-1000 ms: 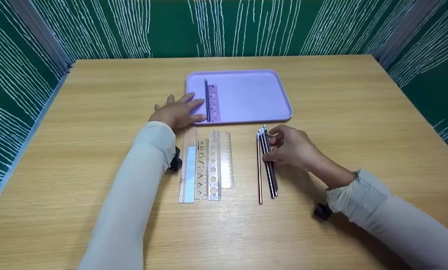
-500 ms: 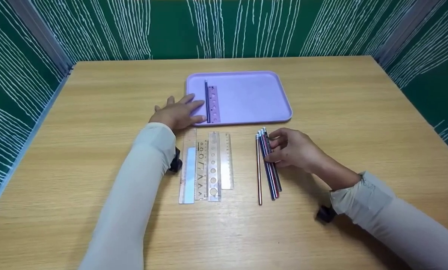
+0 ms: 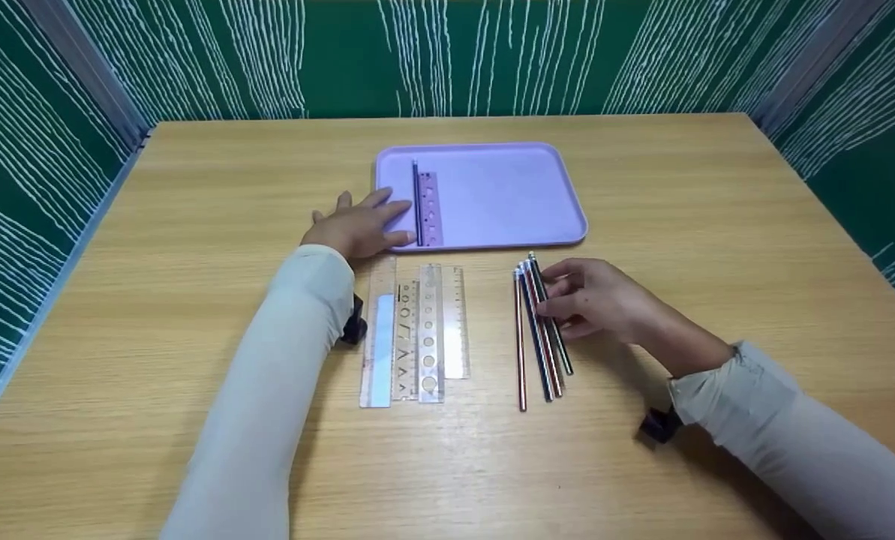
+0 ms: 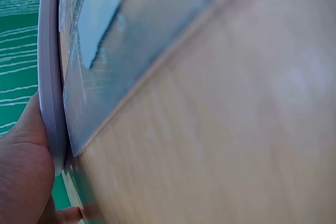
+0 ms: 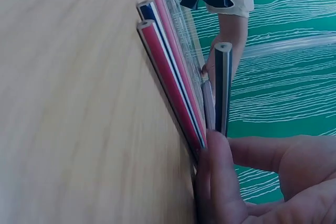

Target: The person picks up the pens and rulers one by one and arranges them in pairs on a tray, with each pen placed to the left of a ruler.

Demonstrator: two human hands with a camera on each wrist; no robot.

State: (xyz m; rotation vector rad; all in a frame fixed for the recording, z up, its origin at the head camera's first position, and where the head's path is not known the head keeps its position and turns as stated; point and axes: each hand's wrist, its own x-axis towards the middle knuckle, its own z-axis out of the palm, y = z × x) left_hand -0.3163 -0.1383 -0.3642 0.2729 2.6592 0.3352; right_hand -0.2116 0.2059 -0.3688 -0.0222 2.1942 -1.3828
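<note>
The right hand point(image 3: 596, 298) is pinching a dark pencil point(image 5: 223, 85), seemingly parting it from the other pencils point(image 5: 167, 69) at its left. The left hand point(image 3: 357, 226) is resting spread across the tray point(image 3: 507, 195) edge; lifting is probably needing clear separation.

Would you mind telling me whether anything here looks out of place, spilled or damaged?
Nothing looks spilled or damaged. Only the dark pencil pinched in the right hand sits askew: one end is raised off the table and it slants away from the copper pencil, probably just from being handled.
</note>
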